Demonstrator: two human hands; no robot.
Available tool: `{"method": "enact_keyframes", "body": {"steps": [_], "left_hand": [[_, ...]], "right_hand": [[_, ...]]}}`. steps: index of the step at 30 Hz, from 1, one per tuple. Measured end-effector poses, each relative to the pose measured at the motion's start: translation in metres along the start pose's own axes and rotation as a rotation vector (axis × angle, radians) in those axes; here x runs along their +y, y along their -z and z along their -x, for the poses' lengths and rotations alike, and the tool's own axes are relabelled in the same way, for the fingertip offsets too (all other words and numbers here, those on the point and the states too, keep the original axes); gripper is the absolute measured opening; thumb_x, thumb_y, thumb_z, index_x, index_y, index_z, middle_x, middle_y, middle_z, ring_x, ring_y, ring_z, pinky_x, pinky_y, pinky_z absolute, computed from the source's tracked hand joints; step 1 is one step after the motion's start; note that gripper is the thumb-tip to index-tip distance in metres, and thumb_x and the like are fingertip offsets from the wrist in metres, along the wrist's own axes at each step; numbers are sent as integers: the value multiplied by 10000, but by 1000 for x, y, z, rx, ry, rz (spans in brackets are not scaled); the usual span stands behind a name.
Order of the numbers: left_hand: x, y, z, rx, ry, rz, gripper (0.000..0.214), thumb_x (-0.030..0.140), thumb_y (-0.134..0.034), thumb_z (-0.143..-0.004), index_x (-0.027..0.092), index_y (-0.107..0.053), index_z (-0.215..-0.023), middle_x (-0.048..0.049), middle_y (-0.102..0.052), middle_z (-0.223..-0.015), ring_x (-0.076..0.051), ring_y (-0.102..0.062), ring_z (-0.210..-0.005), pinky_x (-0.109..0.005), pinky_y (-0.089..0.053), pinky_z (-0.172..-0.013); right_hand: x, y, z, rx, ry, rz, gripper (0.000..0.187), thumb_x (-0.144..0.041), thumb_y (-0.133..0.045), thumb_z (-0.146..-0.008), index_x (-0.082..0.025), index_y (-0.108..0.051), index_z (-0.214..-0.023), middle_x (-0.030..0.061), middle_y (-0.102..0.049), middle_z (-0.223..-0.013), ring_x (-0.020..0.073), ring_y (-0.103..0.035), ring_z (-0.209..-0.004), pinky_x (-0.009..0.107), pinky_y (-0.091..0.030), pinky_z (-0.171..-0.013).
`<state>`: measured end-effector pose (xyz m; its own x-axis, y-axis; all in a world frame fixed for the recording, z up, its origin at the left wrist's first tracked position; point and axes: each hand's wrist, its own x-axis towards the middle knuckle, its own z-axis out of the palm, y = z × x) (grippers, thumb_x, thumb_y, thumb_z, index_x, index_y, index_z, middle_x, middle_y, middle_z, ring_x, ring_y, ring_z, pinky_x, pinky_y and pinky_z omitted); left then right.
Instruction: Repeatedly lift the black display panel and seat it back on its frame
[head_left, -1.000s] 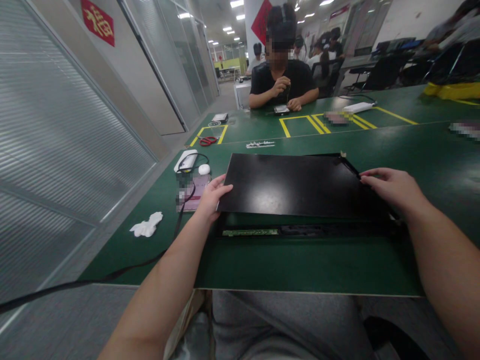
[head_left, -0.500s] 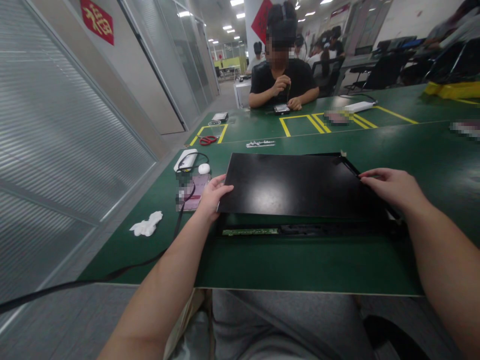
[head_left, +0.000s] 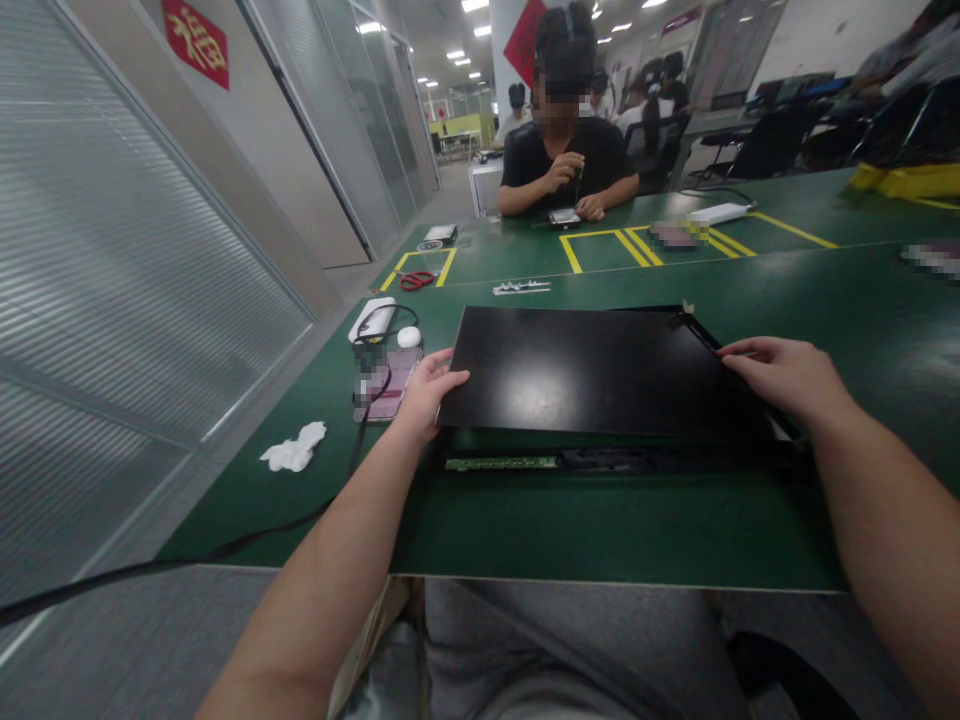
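Observation:
A flat black display panel (head_left: 570, 370) lies tilted over a black monitor frame (head_left: 701, 333), its left side raised. My left hand (head_left: 429, 392) is closed on the panel's left edge, thumb on top and fingers behind. At the right, my right hand (head_left: 784, 375) pinches the frame's side rail near the panel's right edge. Below the panel's near edge, a green circuit board strip (head_left: 501, 464) shows along the frame's lower bar. The panel hides the inside of the frame.
Left of the panel are a phone (head_left: 390, 385), a white earbud case (head_left: 409, 337), a white power bank (head_left: 373, 320), a black cable (head_left: 300, 520) and crumpled tissue (head_left: 295, 448). Beyond lie red-handled scissors (head_left: 417, 281) and white strips (head_left: 521, 288). A person (head_left: 566, 150) works opposite.

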<state>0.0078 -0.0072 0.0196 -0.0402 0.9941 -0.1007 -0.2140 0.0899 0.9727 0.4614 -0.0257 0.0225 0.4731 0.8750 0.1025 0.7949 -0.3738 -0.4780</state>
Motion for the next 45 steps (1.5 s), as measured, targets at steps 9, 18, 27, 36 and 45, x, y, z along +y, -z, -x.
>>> {"method": "enact_keyframes", "body": {"steps": [9,18,27,36,45], "left_hand": [[0,-1,1,-4,-5,-15,647,201,-833,-546,169,-568,-1135,-16,-716,-828,-191,-677,-745,-318,-528,-719],[-1,0,0,-20,-33,-16,590,217,-840,-538,182,-586,-1070,-27,-718,-876,-214,-678,-826,-357,-525,-791],[-3,0,-1,-5,-100,-23,561,231,-856,-526,170,-632,-1037,-50,-717,-982,-218,-670,-934,-361,-517,-882],[-1,4,0,26,-150,-152,537,245,-872,-508,180,-670,-1002,-84,-698,-1117,-266,-655,-1036,-395,-516,-931],[-7,-1,-1,31,-109,-247,462,171,-864,-521,186,-678,-944,-86,-710,-1101,-285,-674,-1011,-419,-530,-933]], "right_hand": [[-3,1,1,6,-10,7,266,-409,-613,-703,-267,-785,-848,40,-699,-757,229,-614,-742,366,-448,-695],[-4,2,2,16,-3,-13,235,-393,-623,-701,-270,-785,-819,40,-695,-753,230,-613,-750,370,-454,-715],[-7,4,5,3,-19,3,235,-387,-622,-715,-272,-788,-836,42,-699,-775,233,-615,-763,372,-452,-721],[8,-4,-6,54,51,-6,252,-429,-622,-686,-279,-784,-806,34,-692,-702,227,-620,-710,368,-461,-683],[-1,0,0,17,-18,-29,235,-396,-632,-693,-273,-789,-817,37,-710,-767,231,-624,-760,375,-461,-737]]}}
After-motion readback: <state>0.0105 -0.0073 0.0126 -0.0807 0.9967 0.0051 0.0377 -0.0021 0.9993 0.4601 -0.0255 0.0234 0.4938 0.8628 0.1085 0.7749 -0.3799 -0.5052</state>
